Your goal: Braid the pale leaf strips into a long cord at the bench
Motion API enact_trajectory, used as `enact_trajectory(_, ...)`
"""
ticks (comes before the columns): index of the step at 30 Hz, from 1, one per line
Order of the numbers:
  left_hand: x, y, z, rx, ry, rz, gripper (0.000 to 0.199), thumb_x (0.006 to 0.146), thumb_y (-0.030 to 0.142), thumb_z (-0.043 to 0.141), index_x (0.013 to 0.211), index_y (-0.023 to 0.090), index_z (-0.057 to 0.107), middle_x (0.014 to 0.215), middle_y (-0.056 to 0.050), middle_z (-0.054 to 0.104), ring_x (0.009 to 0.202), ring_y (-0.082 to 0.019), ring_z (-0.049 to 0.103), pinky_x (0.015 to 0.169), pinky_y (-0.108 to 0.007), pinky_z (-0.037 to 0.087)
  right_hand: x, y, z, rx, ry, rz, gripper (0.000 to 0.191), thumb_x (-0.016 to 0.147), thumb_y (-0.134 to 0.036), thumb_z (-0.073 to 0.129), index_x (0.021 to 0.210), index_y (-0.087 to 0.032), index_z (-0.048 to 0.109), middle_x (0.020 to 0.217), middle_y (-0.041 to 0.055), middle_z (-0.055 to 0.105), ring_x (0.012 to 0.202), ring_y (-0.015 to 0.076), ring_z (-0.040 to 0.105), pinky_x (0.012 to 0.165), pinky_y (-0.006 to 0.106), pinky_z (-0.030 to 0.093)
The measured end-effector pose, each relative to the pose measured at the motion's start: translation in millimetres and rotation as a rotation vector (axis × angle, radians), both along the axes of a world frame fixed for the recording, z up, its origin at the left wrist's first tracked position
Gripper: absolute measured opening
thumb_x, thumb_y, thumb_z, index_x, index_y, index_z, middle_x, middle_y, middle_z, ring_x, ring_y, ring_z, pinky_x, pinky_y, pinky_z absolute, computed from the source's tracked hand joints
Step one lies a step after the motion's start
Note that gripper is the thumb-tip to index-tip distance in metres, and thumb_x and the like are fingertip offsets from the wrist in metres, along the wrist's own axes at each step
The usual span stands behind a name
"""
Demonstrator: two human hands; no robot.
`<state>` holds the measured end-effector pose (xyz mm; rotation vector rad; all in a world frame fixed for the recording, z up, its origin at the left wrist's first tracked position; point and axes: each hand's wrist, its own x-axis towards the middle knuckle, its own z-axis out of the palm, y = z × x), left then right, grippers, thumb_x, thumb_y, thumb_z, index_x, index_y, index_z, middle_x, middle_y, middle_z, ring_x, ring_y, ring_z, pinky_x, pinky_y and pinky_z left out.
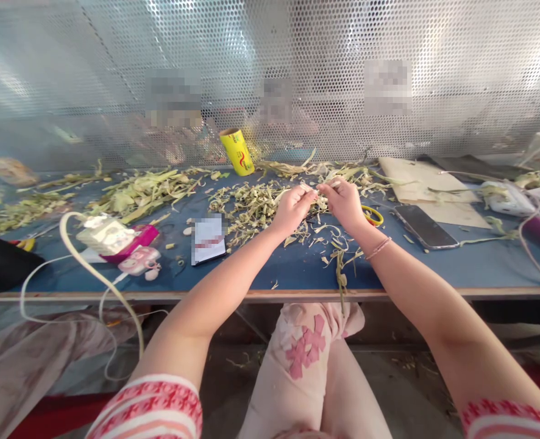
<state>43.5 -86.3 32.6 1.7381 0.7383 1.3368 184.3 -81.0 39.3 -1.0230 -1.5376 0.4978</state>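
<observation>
Nearest, pale trousers (306, 390) under the desk (261, 278); a dry stalk (342, 279) droops over its edge. Left: a white charger block (105, 235), cable trailing, set beside the plant bits, perhaps to leave the middle free. Phone with lit screen (208, 239) faces the seat, probably for easy viewing; black phone (425, 227) lies flat at right. Left hand (294, 210) and right hand (343, 204) meet almost tip to tip, fingers of each pressed together in a pinch; whatever is between them is too small to make out. Both sit low over the heap of dried plant bits (252, 210), likely so loose pieces stay within reach. Heap spreads beneath and left of the hands. Beyond: a yellow tube (237, 152), upright but tilted, then a perforated metal panel (316, 67) closing the far side.
</observation>
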Motion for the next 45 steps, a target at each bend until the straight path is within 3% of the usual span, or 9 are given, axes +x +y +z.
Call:
enact_trajectory(5,7,0,-1.6,-0.092,-0.125,0.107,0.028,0.084,0.045,0.054,0.072,0.02,0.046,0.045,0.008,0.028,0.039,-0.006,0.028,0.043,-0.023,0.021,1,3,1.0,0.015,0.008,-0.017,0.033,0.079,-0.038,0.059,0.057,-0.02,0.042,0.036,-0.0077,0.039,0.038,0.0073,0.037,0.048,0.024,0.033)
enact_trajectory(9,11,1,-2.3,-0.231,-0.288,0.093,0.03,0.084,0.045,0.054,0.071,0.02,0.043,0.044,0.01,0.021,0.036,-0.004,0.021,0.041,-0.022,0.016,-3,-3,4.3,0.001,-0.005,-0.005,0.034,0.078,-0.04,0.06,0.057,-0.02,0.042,0.035,-0.0081,0.04,0.036,0.007,0.038,0.047,0.023,0.033)
enact_trajectory(13,12,4,-2.4,-0.27,-0.368,0.08,0.033,0.082,0.047,0.056,0.07,0.02,0.042,0.044,0.011,0.018,0.036,-0.003,0.02,0.04,-0.02,0.014,-6,-8,4.9,-0.02,0.004,0.022,0.034,0.078,-0.043,0.06,0.059,-0.021,0.043,0.036,-0.0082,0.04,0.035,0.0068,0.038,0.046,0.023,0.033)
enact_trajectory(22,6,-1,2.0,-0.181,-0.204,-0.083,0.025,0.084,0.042,0.053,0.077,0.019,0.051,0.043,0.01,0.025,0.034,-0.003,0.021,0.038,-0.02,0.015,2,4,-0.8,-0.014,0.039,0.012,0.037,0.079,-0.05,0.058,0.06,-0.021,0.042,0.035,-0.0078,0.038,0.036,0.0073,0.036,0.044,0.023,0.031)
enact_trajectory(32,7,-2,4.1,-0.231,-0.138,-0.079,0.022,0.085,0.037,0.052,0.075,0.018,0.051,0.041,0.01,0.027,0.034,-0.003,0.023,0.038,-0.02,0.016,2,7,-4.6,-0.018,0.046,-0.019,0.032,0.079,-0.042,0.058,0.061,-0.022,0.041,0.036,-0.0087,0.035,0.036,0.0079,0.038,0.044,0.023,0.031)
enact_trajectory(39,7,-2,2.0,-0.226,-0.146,-0.035,0.016,0.085,0.031,0.049,0.075,0.019,0.048,0.043,0.01,0.028,0.036,-0.004,0.027,0.041,-0.021,0.019,5,4,-1.5,-0.036,0.072,0.036,0.027,0.081,-0.039,0.057,0.064,-0.022,0.043,0.036,-0.0091,0.037,0.03,0.0079,0.033,0.04,0.024,0.029)
enact_trajectory(45,7,3,-2.8,-0.147,-0.066,0.073,0.011,0.076,0.011,0.052,0.072,0.018,0.044,0.049,0.008,0.039,0.042,-0.004,0.034,0.046,-0.021,0.024,2,3,-4.6,-0.001,-0.001,-0.029,0.031,0.082,-0.039,0.055,0.062,-0.022,0.04,0.036,-0.009,0.039,0.033,0.0073,0.037,0.043,0.023,0.032)
